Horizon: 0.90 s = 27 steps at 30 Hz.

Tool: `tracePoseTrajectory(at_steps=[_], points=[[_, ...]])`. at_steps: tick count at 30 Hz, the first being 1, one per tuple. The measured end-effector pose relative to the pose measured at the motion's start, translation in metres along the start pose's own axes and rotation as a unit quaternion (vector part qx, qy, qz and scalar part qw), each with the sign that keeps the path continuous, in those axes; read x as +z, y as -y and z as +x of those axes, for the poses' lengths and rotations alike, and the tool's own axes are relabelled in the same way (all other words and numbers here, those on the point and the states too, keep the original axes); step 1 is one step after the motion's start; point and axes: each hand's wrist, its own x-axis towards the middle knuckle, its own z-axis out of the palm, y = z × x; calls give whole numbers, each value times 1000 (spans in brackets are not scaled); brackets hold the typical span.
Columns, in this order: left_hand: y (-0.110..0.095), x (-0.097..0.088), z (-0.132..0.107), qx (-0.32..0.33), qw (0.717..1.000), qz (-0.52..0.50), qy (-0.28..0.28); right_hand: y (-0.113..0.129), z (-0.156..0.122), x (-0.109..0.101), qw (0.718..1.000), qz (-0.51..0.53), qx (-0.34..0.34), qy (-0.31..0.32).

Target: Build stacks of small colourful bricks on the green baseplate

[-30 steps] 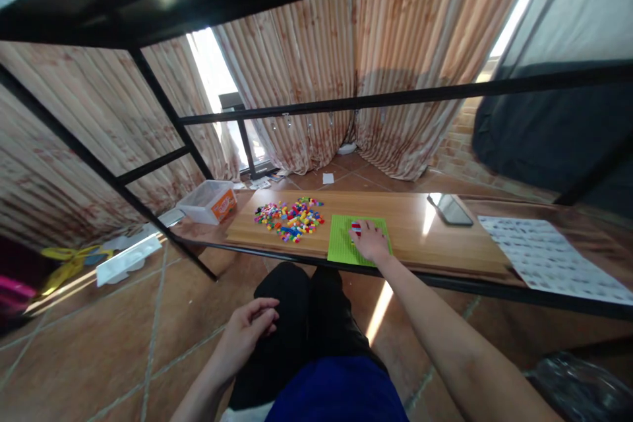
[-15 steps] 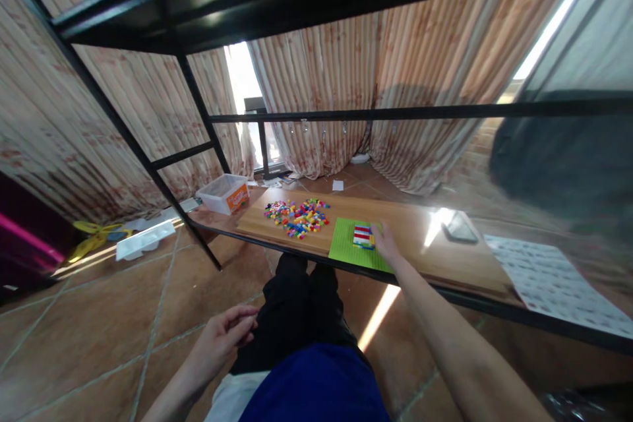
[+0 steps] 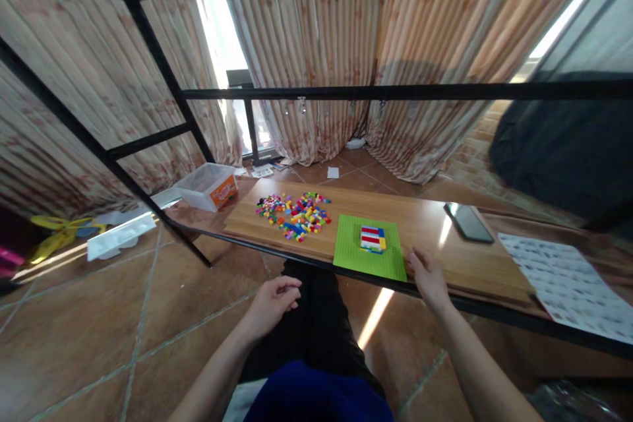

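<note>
One right hand: at the near side of the tabletop, just right of the green baseplate; fingers narrow and bent, and I cannot tell whether the tips hide a piece.
Left hand: over the black trousers, fingers loosely curled, contents unclear.
Brick block: near the baseplate's middle; red and white stripes run left to right, blue and yellow toward its right end; about as wide as deep, without a clear long axis.
Handling: probably light, stiff, smooth plastic that could split if pried; best held low by its left and right sides.
Baseplate: flat, roughly square, slightly skewed; likely easy to slide by its right edge.
Loose bricks: spread farther left.
Phone: far right.
</note>
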Motion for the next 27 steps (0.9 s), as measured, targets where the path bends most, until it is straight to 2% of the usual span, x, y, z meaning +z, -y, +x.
tracePoseTrajectory(at_steps=[2,4,7,10,12,14,17,21,24,27], points=[[7,-3,14,-4,1000,-7,-14,13,-9,1,999,4,41,-29],[16,-9,26,-5,999,-10,-34,34,-22,6,996,-28,44,-69],[26,-19,43,3,998,-6,-61,78,-43,30,997,-24,-35,-64],[32,-24,59,7,998,-5,-69,118,-56,72,990,22,-130,49],[36,-23,69,7,998,-7,-68,138,-58,103,981,25,-157,110],[39,-22,81,14,997,-8,-71,153,-53,130,975,9,-174,140],[40,-23,102,49,994,19,-96,169,-39,161,970,-47,-184,153],[35,-27,129,101,982,100,-128,179,-23,188,961,-142,-176,157],[29,-26,143,122,975,137,-128,179,-18,197,960,-164,-161,160],[26,-22,150,122,970,166,-129,171,-13,197,965,-154,-152,146]])
